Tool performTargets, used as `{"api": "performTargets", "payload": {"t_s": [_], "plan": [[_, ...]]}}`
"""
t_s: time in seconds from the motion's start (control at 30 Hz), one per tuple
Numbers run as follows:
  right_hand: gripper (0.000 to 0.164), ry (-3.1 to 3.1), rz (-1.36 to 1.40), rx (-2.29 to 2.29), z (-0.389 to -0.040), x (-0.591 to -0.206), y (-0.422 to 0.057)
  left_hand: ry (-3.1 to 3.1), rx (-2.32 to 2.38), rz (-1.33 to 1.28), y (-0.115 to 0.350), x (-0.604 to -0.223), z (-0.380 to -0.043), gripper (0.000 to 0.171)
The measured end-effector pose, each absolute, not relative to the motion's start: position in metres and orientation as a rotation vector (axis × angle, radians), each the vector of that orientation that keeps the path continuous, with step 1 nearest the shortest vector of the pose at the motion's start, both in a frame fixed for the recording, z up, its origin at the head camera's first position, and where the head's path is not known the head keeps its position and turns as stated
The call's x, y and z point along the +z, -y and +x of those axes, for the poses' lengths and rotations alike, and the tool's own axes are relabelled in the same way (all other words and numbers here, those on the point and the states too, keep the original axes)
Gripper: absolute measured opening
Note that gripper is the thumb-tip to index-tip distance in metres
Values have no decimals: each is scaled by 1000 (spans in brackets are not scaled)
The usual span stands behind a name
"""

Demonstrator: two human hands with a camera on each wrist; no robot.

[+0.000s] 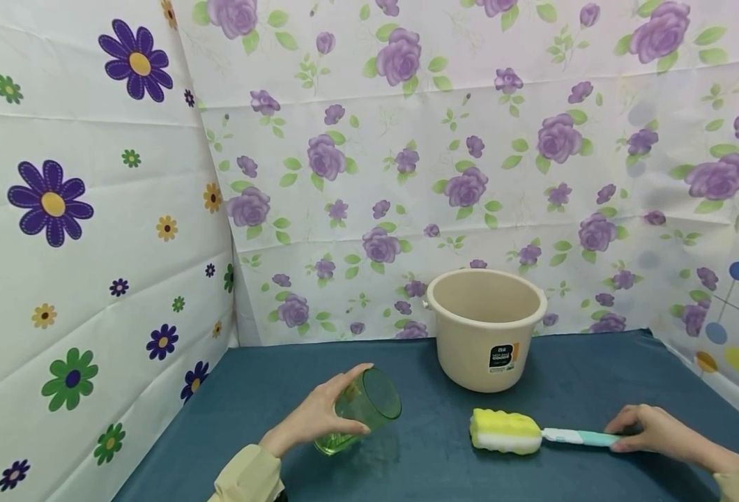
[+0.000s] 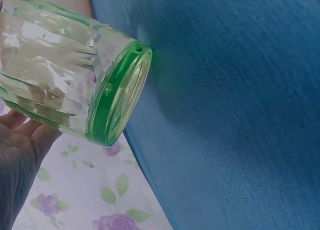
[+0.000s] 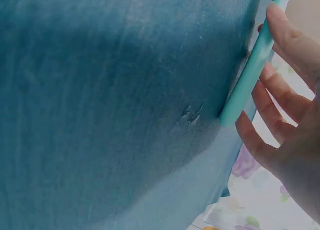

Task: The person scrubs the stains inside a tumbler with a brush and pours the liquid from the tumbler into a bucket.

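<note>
My left hand (image 1: 322, 413) grips a clear green glass cup (image 1: 369, 401), tilted with its mouth toward the upper right. In the left wrist view the cup's thick green base (image 2: 117, 97) faces the cloth. At the right, my right hand (image 1: 654, 434) pinches the end of a sponge brush's teal and white handle (image 1: 583, 437) between thumb and fingers. The brush's yellow and white sponge head (image 1: 506, 432) points left, low over the cloth. In the right wrist view the thumb and fingertips meet the teal handle (image 3: 252, 72) near its end.
A beige bucket (image 1: 479, 341) with a black label stands behind the sponge head, near the back wall. Dark blue cloth (image 1: 269, 376) covers the table. Flowered sheets (image 1: 344, 209) hang behind and at the left, and a dotted sheet (image 1: 727, 335) at the right.
</note>
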State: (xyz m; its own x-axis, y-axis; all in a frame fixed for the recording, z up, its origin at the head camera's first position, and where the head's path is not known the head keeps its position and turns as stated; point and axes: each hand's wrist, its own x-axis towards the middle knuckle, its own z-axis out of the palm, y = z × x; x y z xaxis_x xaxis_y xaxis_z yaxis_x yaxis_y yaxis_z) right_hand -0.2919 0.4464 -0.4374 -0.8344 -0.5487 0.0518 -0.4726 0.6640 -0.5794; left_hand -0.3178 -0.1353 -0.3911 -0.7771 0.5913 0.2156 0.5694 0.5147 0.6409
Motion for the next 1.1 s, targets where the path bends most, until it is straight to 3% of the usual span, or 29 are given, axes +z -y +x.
{"api": "performTargets", "payload": {"t_s": [0.17,0.5,1.1], "plan": [[24,-2745,-800,-938,-290,-426,-440,-2710,1124,1026,135,-392,-318,82],[66,-3082,-359,-1117,-309,-368,-382,-2718,1133,1034,137,-390,-317,82],[80,-3122,-358,-1261,-361,-329,-334,-2717,1135,1028,135,-390,-315,82]]}}
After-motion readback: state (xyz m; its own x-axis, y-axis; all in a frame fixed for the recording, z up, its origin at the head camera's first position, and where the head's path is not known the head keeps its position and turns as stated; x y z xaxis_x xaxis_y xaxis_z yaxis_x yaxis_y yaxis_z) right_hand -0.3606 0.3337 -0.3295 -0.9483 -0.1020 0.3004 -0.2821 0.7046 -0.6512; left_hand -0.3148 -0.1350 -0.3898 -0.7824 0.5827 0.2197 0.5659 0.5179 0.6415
